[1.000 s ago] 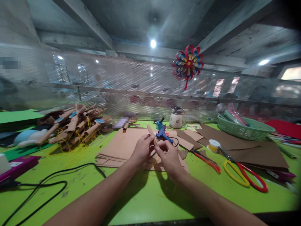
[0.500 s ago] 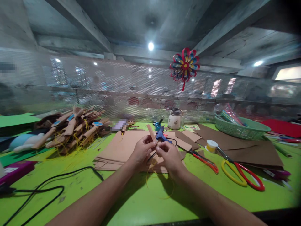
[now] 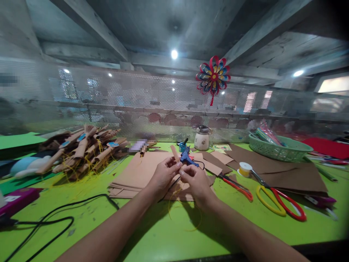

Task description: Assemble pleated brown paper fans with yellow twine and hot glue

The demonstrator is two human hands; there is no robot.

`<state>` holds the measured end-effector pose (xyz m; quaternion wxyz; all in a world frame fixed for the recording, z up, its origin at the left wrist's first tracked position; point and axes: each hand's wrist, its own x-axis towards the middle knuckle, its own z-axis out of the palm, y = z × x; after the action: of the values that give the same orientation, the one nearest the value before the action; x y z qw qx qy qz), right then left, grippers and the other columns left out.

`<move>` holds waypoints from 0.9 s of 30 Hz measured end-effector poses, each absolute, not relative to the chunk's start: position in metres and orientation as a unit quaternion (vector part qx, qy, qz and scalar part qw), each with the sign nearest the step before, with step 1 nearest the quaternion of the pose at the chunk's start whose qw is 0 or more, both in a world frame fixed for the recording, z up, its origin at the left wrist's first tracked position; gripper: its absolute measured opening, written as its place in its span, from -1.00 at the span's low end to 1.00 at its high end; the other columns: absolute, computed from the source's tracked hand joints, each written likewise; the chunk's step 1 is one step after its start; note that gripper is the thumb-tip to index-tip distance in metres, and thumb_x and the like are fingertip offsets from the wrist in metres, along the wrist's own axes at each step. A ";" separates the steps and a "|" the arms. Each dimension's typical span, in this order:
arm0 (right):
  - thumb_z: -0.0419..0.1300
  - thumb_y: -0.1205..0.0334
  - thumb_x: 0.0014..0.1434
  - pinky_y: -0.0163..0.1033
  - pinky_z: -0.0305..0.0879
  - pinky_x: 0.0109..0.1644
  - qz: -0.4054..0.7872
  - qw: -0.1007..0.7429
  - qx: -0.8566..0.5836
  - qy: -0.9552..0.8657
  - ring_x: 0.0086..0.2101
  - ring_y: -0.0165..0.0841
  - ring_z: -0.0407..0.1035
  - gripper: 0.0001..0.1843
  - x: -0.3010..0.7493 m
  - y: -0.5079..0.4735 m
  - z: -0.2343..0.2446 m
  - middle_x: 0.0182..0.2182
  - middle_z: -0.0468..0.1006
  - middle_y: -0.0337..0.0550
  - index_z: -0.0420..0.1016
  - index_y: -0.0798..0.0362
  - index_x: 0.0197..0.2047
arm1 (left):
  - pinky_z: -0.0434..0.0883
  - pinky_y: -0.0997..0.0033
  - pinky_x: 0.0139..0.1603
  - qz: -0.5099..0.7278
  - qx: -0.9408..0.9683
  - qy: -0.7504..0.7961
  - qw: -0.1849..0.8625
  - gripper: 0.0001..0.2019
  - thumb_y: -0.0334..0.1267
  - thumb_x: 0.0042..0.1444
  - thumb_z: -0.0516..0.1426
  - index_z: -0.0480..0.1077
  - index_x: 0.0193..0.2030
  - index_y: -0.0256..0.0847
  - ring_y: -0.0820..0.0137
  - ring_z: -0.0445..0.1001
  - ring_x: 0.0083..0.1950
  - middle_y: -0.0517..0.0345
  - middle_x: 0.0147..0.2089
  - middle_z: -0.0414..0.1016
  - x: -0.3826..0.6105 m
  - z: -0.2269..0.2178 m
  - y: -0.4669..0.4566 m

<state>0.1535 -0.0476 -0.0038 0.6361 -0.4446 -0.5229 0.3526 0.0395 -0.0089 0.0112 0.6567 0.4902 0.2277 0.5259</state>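
Note:
My left hand (image 3: 165, 176) is closed around a narrow brown paper strip (image 3: 174, 153), whose upper end sticks up past the fingers. Close beside it, my right hand (image 3: 195, 180) pinches at the strip's lower end, with its fingertips together. Yellow thread (image 3: 169, 209) hangs in loose loops from between the hands; exactly where the fingers grip it is hidden. Just behind the fingertips lies a blue glue gun (image 3: 187, 157) with a black cord. Both hands are over a stack of brown paper sheets (image 3: 131, 174).
At left lies a pile of rolled paper pieces (image 3: 81, 149) with yellow threads, near a black cable (image 3: 54, 209). Red-and-yellow scissors (image 3: 275, 198), orange-handled scissors (image 3: 240, 189), a thread spool (image 3: 245, 169) and a green basket (image 3: 283, 151) are at right. A white jar (image 3: 201, 140) stands behind.
Both hands hold nearly the same place and grip, with only slight finger movement. The whole view has shifted very slightly.

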 end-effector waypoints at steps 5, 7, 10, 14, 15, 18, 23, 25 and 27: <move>0.28 0.14 -0.09 -0.29 0.18 -0.42 0.351 0.639 -0.451 -0.515 -0.53 -0.42 0.24 -0.77 0.156 -0.046 -0.003 -0.59 0.42 -0.23 0.43 0.15 -0.47 | 0.37 0.33 -0.10 0.493 0.499 0.163 0.693 -0.70 -0.34 -0.08 0.28 0.45 -0.15 -0.31 0.35 0.46 -0.20 0.03 -0.23 0.48 0.037 0.013 -0.010; 0.28 0.13 -0.08 -0.29 0.17 -0.42 0.352 0.640 -0.448 -0.515 -0.53 -0.43 0.23 -0.77 0.156 -0.047 -0.002 -0.59 0.41 -0.24 0.43 0.14 -0.47 | 0.37 0.34 -0.14 0.491 0.498 0.165 0.696 -0.73 -0.31 -0.05 0.27 0.46 -0.17 -0.32 0.35 0.46 -0.24 0.03 -0.27 0.48 0.036 0.013 -0.010; 0.28 0.11 -0.07 -0.30 0.16 -0.42 0.363 0.639 -0.442 -0.514 -0.53 -0.43 0.23 -0.76 0.153 -0.050 -0.001 -0.58 0.40 -0.26 0.42 0.13 -0.49 | 0.38 0.39 -0.21 0.503 0.491 0.189 0.686 -0.78 -0.24 0.00 0.24 0.46 -0.23 -0.33 0.39 0.45 -0.28 0.05 -0.31 0.47 0.034 0.012 -0.008; 0.28 0.10 -0.07 -0.31 0.16 -0.41 0.373 0.636 -0.432 -0.519 -0.52 -0.44 0.22 -0.75 0.148 -0.054 0.002 -0.57 0.40 -0.26 0.41 0.13 -0.49 | 0.39 0.41 -0.22 0.515 0.491 0.230 0.664 -0.76 -0.20 -0.03 0.26 0.46 -0.29 -0.33 0.40 0.45 -0.28 0.06 -0.33 0.48 0.034 0.012 -0.004; 0.28 0.09 -0.06 -0.31 0.16 -0.42 0.373 0.635 -0.431 -0.521 -0.52 -0.44 0.21 -0.74 0.147 -0.055 0.003 -0.57 0.39 -0.26 0.41 0.13 -0.49 | 0.39 0.40 -0.22 0.517 0.493 0.237 0.659 -0.75 -0.19 -0.05 0.28 0.45 -0.29 -0.32 0.39 0.46 -0.28 0.06 -0.32 0.48 0.034 0.012 -0.004; 0.29 0.04 -0.06 -0.32 0.16 -0.44 0.373 0.631 -0.432 -0.525 -0.53 -0.45 0.19 -0.70 0.146 -0.056 0.003 -0.59 0.37 -0.28 0.42 0.13 -0.51 | 0.39 0.41 -0.22 0.527 0.500 0.252 0.639 -0.74 -0.16 -0.08 0.29 0.44 -0.33 -0.32 0.39 0.46 -0.28 0.07 -0.33 0.48 0.036 0.010 -0.004; 0.25 -0.03 0.00 -0.33 0.08 -0.50 0.372 0.622 -0.440 -0.530 -0.57 -0.46 0.13 -0.64 0.147 -0.051 0.000 -0.65 0.28 -0.31 0.38 0.10 -0.56 | 0.38 0.40 -0.22 0.541 0.498 0.254 0.628 -0.73 -0.14 -0.08 0.29 0.42 -0.35 -0.31 0.41 0.43 -0.30 0.13 -0.37 0.45 0.039 0.006 -0.004; 0.21 -0.04 0.04 -0.33 0.06 -0.50 0.361 0.618 -0.451 -0.533 -0.58 -0.46 0.11 -0.59 0.148 -0.049 -0.001 -0.68 0.25 -0.32 0.32 0.09 -0.62 | 0.38 0.40 -0.23 0.534 0.504 0.245 0.634 -0.74 -0.15 -0.08 0.28 0.42 -0.36 -0.30 0.40 0.43 -0.31 0.12 -0.37 0.45 0.039 0.004 -0.003; 0.20 -0.04 0.06 -0.32 0.05 -0.49 0.347 0.609 -0.466 -0.540 -0.59 -0.45 0.11 -0.56 0.150 -0.048 -0.001 -0.69 0.26 -0.31 0.28 0.08 -0.66 | 0.37 0.41 -0.25 0.527 0.516 0.239 0.632 -0.75 -0.15 -0.07 0.28 0.42 -0.37 -0.31 0.40 0.43 -0.31 0.12 -0.38 0.44 0.039 0.004 -0.002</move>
<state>0.1500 -0.0477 -0.0006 0.6091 -0.4659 -0.5401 0.3468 0.0391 -0.0020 0.0036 0.6318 0.5160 0.2393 0.5266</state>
